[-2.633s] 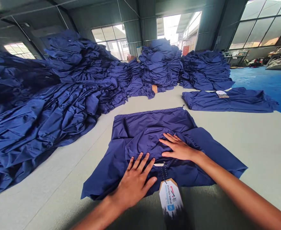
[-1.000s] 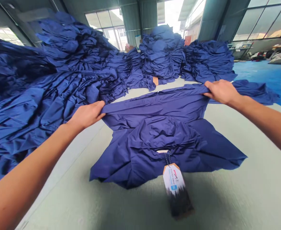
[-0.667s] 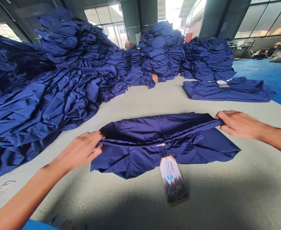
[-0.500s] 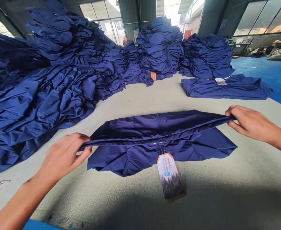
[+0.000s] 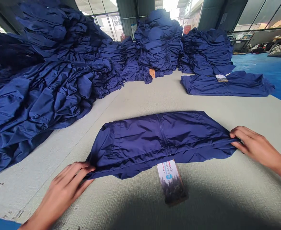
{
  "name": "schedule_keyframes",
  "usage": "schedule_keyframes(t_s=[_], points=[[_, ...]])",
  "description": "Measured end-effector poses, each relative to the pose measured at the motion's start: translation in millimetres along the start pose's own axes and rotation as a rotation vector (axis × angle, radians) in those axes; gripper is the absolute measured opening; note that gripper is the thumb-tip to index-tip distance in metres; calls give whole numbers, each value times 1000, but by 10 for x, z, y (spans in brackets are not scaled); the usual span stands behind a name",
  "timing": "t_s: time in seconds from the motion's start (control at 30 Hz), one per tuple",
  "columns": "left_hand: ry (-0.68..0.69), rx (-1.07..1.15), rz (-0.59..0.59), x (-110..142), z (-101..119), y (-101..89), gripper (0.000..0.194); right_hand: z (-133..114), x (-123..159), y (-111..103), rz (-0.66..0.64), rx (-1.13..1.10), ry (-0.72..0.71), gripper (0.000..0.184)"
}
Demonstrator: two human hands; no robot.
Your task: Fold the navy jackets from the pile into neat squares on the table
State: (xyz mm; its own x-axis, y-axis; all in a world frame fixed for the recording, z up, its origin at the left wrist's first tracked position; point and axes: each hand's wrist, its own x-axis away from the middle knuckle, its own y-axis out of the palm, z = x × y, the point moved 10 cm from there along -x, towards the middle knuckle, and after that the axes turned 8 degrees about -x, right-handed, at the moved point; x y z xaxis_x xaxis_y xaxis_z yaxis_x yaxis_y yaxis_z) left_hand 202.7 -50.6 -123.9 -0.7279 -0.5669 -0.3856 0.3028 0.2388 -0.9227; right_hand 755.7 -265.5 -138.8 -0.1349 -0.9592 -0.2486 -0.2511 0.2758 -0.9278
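Observation:
A navy zip jacket (image 5: 140, 137), folded into a wide band, lies in front of me on the pale tabletop. My left hand (image 5: 67, 183) pinches its near left corner between thumb and fingers. At the opposite end, my right hand (image 5: 253, 143) grips the right corner the same way. The folded edge is stretched between both hands, low over the layer beneath. From under that edge a printed hang tag (image 5: 172, 183) sticks out towards me; its string is hidden by the fabric. The zip runs down the middle of the upper layer.
A folded navy garment (image 5: 226, 84) with its own tag rests at the back right of the table (image 5: 142, 99). Large heaps of navy garments (image 5: 42, 92) line the left and back. An orange tag (image 5: 152, 73) pokes from one pile. Blue flooring (image 5: 255, 65) lies beyond.
Both hands have come down and towards me with the jacket's edge. The upper layer now lies flatter over the lower one, covering the tag's string and top.

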Motion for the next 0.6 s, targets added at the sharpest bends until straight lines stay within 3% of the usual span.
schedule_keyframes(t_s=[0.13,0.23,0.43,0.6], points=[[-34,39,-73,45,1,147,38,11,66,177,-79,-65,-27,10],[-67,66,-92,51,4,217,42,42,96,178,-71,-63,-33,14],[-72,49,-67,30,10,206,37,-42,171,138,-102,-89,-93,57],[25,-60,-121,27,-24,297,24,-33,168,201,-81,-84,-77,27]])
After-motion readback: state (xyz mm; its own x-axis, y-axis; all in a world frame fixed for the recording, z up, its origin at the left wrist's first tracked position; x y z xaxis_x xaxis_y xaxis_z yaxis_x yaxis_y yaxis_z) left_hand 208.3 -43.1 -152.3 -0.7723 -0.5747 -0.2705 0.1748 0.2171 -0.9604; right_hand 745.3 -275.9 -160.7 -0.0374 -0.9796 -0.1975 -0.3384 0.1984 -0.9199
